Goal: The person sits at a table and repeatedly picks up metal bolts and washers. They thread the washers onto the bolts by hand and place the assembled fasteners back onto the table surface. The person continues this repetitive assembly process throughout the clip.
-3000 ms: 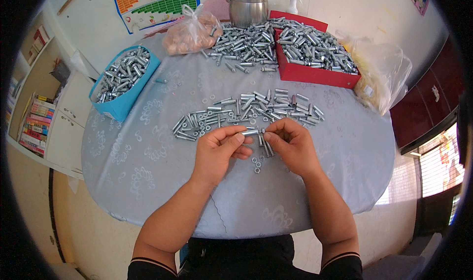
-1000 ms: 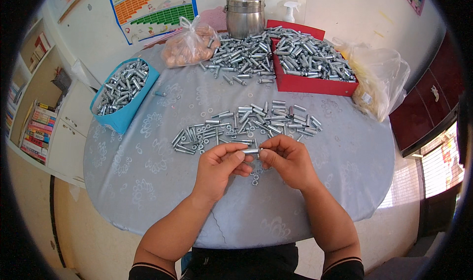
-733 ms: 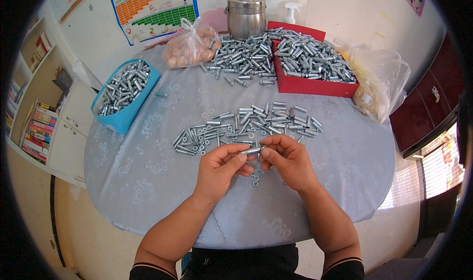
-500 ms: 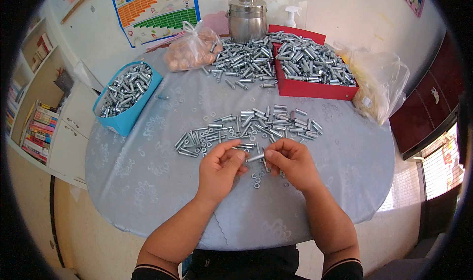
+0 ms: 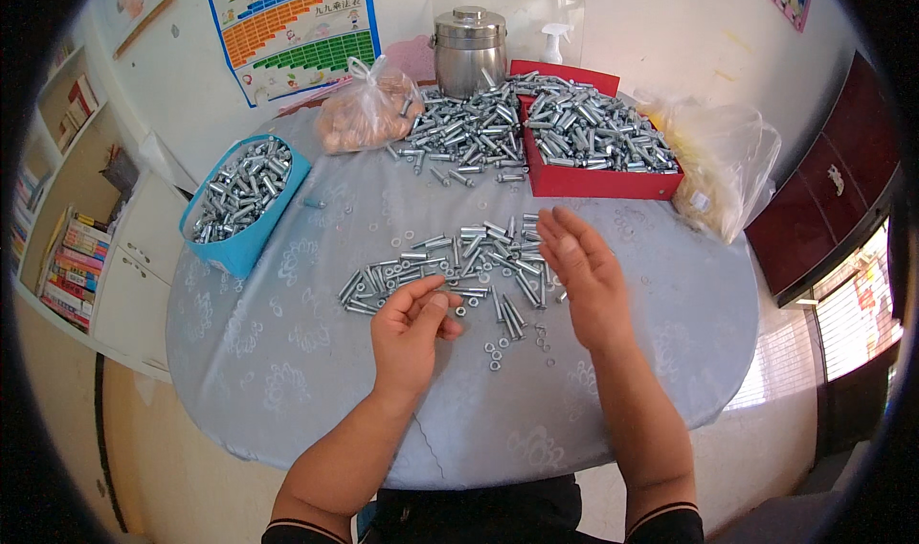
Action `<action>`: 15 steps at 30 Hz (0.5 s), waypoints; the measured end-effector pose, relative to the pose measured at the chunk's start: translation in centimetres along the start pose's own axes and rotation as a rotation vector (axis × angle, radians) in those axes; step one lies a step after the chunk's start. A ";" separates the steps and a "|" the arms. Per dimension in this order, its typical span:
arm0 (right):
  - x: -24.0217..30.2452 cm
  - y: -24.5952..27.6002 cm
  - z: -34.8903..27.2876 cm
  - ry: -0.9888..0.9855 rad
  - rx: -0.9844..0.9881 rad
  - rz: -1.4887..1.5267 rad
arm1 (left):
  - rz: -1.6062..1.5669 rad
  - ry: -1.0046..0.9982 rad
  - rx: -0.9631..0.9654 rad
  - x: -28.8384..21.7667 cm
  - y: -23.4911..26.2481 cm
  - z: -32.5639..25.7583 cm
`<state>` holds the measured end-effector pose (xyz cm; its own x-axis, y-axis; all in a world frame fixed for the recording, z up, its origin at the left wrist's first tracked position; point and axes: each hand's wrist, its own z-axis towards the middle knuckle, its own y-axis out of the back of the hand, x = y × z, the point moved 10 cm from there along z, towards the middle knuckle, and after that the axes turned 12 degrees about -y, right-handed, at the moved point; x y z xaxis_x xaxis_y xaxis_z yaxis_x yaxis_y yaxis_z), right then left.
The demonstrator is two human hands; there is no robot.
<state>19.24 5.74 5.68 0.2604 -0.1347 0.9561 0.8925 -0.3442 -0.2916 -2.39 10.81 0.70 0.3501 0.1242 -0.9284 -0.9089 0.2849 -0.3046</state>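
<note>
Bolts (image 5: 450,266) under the right hand (image 5: 586,281) are hidden, and whether the left hand (image 5: 410,328) pinches anything cannot be told. Nuts (image 5: 495,350) are too small to be counted. The bag (image 5: 369,113) contents are blurred; both elbows are cut off at the lower edge.

Two hands: left hand (image 5: 410,326), right hand (image 5: 584,274); one blue tray (image 5: 251,242) at 10 o'clock; one red tray (image 5: 593,180) at 1 o'clock; one steel pot (image 5: 469,51) at 12 o'clock; two plastic bags (image 5: 369,113); one spray bottle (image 5: 556,41); bolts (image 5: 459,261) too many to count.
</note>
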 end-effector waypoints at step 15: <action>-1.6 6.0 -0.8 -0.044 -0.261 0.059 | 0.105 -0.098 -0.014 -0.5 0.6 0.1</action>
<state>23.88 3.17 2.43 0.3297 -0.1234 0.9360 0.7517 -0.5655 -0.3394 -3.08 10.99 1.02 0.2730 0.2454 -0.9302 -0.9445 0.2519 -0.2108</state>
